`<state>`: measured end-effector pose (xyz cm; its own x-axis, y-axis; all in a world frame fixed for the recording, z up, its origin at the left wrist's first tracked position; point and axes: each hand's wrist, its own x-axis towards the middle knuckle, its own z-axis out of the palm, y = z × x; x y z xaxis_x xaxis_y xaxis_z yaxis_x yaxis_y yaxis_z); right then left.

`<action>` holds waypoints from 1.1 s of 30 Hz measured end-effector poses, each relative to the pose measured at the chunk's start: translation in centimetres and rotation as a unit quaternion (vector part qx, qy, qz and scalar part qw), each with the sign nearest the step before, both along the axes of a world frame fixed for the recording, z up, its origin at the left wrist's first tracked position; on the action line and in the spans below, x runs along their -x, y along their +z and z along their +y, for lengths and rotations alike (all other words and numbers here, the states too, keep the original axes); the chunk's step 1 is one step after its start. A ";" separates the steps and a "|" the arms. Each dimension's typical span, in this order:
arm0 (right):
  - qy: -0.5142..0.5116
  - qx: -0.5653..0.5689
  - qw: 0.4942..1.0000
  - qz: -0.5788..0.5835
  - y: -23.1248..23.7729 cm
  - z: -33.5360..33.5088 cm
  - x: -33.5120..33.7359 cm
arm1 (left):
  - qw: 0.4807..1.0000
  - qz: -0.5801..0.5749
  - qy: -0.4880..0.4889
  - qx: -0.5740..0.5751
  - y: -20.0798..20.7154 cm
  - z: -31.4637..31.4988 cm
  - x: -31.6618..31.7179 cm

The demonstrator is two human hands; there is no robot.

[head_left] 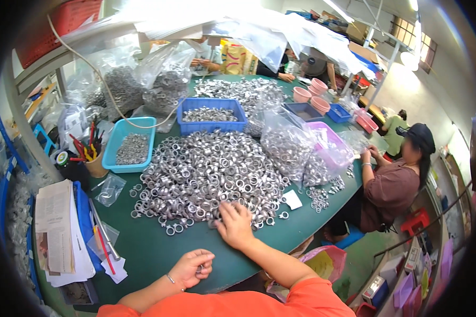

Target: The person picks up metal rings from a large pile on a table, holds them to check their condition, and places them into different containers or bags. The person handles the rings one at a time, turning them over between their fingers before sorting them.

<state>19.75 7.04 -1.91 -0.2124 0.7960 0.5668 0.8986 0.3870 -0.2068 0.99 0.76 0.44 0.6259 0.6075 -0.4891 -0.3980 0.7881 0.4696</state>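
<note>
A broad heap of small silvery metal rings [206,171], many with a little lug, lies on the green tabletop [158,253]. My right hand [235,226] rests at the near edge of this heap, fingers stretched out and touching the rings. Something grey by its thumb is blurred. Closer to me, my left hand [191,268] is curled closed over the table, and a bit of a metal ring [199,269] shows between its fingers. Behind the heap stand a blue basket [211,127] and a turquoise tray [128,168], both holding small metal parts.
Bags of rings [285,142] lean beside a lilac tray [330,134] on the right. Papers [55,227], a red pen [104,251] and a cup of pliers [96,166] lie at left. A co-worker [394,179] sits to the right; others work across the table.
</note>
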 end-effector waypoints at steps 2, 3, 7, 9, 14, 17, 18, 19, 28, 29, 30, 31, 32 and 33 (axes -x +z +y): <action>0.057 0.003 0.998 -0.031 -0.6 -1.3 -0.3 | 0.999 -0.010 -0.037 0.017 -0.8 -0.5 -0.6; 0.083 -0.009 0.996 -0.026 -0.6 -1.9 -0.5 | 0.999 -0.010 -0.049 0.022 -1.0 -0.6 -0.8; 0.056 0.009 0.998 0.022 -0.1 -2.2 -0.7 | 0.996 -0.008 -0.081 0.040 -1.8 -1.1 -1.5; 0.042 0.033 0.998 0.021 -0.1 -2.1 -0.2 | 0.996 -0.001 -0.085 0.041 -1.8 -1.2 -1.7; 0.199 0.059 0.978 0.036 -0.2 -2.7 0.0 | 0.997 -0.016 -0.070 0.022 -2.5 -1.1 -0.9; 0.234 0.071 0.966 0.082 0.1 -3.2 -0.6 | 0.997 -0.012 -0.067 0.030 -2.6 -1.1 -0.9; 0.144 0.059 0.986 0.052 0.9 -3.8 -0.6 | 0.997 -0.016 -0.069 0.035 -2.7 -1.0 -0.9; 0.098 0.066 0.992 0.042 0.4 -3.9 -0.7 | 0.997 -0.019 -0.069 0.040 -2.8 -1.0 -0.9; 0.171 0.101 0.976 0.086 -0.2 -4.7 -0.8 | 0.996 -0.038 -0.059 0.061 -2.8 -0.8 -0.6; 0.152 0.081 0.980 0.096 -0.1 -4.7 -1.3 | 0.996 -0.039 -0.060 0.061 -2.8 -0.8 -0.6; 0.070 0.062 0.990 0.104 -0.1 -5.0 -1.6 | 0.995 -0.040 -0.061 0.061 -2.7 -0.7 -0.7; -0.006 0.065 0.994 0.087 -0.7 -5.3 -1.7 | 0.995 -0.042 -0.063 0.062 -2.6 -0.7 -0.8; 0.007 0.088 0.993 0.081 -0.9 -5.7 -1.6 | 0.996 -0.035 -0.060 0.061 -2.4 -0.7 -0.8; 0.020 0.111 0.991 0.074 -1.0 -6.2 -1.7 | 0.996 -0.031 -0.057 0.061 -2.1 -0.8 -0.8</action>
<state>21.47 0.87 -2.94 -0.1752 0.8972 0.4054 0.8369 0.3526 -0.4187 1.82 -0.07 -1.70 0.7179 0.4695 -0.5140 -0.3282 0.8794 0.3448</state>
